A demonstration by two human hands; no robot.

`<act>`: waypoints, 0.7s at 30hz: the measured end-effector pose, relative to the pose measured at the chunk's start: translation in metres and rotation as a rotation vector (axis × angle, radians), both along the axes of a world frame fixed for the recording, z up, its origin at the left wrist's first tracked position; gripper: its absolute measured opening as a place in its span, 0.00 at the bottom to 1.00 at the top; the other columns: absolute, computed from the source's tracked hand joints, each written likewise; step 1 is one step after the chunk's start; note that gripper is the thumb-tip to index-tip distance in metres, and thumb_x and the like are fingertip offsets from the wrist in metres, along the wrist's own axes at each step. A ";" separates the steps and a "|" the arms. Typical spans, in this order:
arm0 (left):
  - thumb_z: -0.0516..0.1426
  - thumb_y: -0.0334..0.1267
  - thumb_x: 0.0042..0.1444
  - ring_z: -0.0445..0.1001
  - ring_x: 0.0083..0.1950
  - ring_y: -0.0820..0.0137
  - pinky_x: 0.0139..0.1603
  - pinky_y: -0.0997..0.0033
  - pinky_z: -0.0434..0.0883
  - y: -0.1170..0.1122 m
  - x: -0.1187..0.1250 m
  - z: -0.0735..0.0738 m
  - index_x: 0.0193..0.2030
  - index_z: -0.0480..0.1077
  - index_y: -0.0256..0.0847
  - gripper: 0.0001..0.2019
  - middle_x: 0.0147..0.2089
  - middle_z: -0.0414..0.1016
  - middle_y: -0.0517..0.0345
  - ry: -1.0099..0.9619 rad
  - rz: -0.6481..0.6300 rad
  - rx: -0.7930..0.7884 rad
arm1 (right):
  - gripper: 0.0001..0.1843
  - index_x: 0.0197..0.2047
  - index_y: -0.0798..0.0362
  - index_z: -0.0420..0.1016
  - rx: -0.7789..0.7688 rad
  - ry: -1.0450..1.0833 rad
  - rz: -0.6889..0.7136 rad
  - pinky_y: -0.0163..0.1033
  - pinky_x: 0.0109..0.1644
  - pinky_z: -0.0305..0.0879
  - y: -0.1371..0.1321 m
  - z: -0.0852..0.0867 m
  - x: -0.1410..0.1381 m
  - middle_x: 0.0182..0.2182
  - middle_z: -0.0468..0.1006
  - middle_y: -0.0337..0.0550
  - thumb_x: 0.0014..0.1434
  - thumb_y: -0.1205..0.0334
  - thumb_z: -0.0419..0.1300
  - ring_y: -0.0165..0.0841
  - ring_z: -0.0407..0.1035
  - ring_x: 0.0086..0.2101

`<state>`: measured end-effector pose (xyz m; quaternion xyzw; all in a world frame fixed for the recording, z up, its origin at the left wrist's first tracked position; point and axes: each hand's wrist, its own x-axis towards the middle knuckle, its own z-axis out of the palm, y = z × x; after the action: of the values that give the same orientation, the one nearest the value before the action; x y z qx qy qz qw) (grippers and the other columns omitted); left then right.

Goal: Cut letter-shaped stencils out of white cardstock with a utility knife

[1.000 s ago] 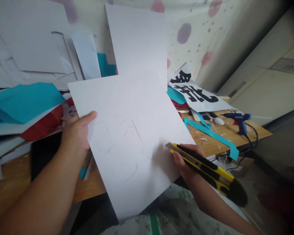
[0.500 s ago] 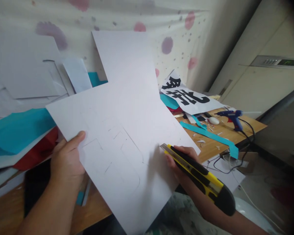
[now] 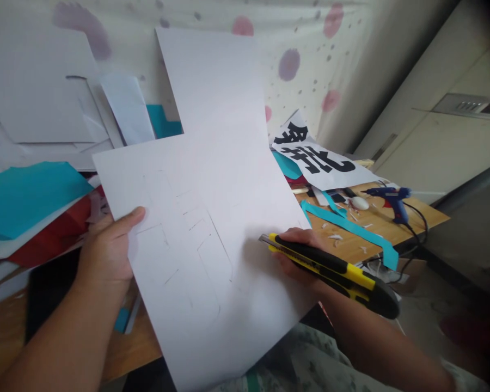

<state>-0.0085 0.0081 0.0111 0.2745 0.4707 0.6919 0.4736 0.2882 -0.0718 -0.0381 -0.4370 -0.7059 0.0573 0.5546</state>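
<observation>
Okay: white sheet [image 3: 212, 179] pinched, cutter [image 3: 332, 264] gripped

Sheet tilted above the table [image 3: 420, 219], looked light, stiffish, easily creased; edges seemed safest. I had the left hand [image 3: 108, 247] pinching its left edge, right hand [image 3: 297, 271] round the cutter, blade [image 3: 264, 238] out.

The white sheet [image 3: 204, 188], swung askew half a second ago, has been turned back almost to the angle shown a second ago. More of its faint marks [image 3: 219, 234] are revealed than at first. The yellow-and-black cutter [image 3: 330, 267] has been tipped nearer to level, its blade shifted slightly higher beside those marks. The sheet's right corner is now covered by the right hand [image 3: 304, 237], and a sleeve [image 3: 467, 377] has been brought into view.
</observation>
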 end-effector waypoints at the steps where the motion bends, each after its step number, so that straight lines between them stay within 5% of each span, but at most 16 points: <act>1: 0.70 0.29 0.25 0.77 0.30 0.62 0.39 0.54 0.80 0.000 0.000 0.000 0.38 0.78 0.31 0.25 0.34 0.81 0.53 -0.003 -0.002 -0.001 | 0.14 0.41 0.44 0.71 0.019 -0.003 -0.003 0.34 0.27 0.67 -0.001 -0.001 -0.001 0.26 0.77 0.33 0.51 0.64 0.65 0.29 0.72 0.24; 21: 0.69 0.29 0.27 0.77 0.28 0.63 0.39 0.53 0.80 0.004 -0.001 -0.004 0.38 0.78 0.32 0.24 0.32 0.80 0.54 0.035 0.003 0.032 | 0.13 0.42 0.44 0.71 0.070 -0.056 -0.018 0.35 0.27 0.68 -0.006 0.007 -0.008 0.26 0.76 0.33 0.53 0.65 0.63 0.29 0.72 0.24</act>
<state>-0.0095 0.0116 0.0066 0.2933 0.4683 0.6950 0.4600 0.2798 -0.0775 -0.0310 -0.4253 -0.7186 0.0155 0.5501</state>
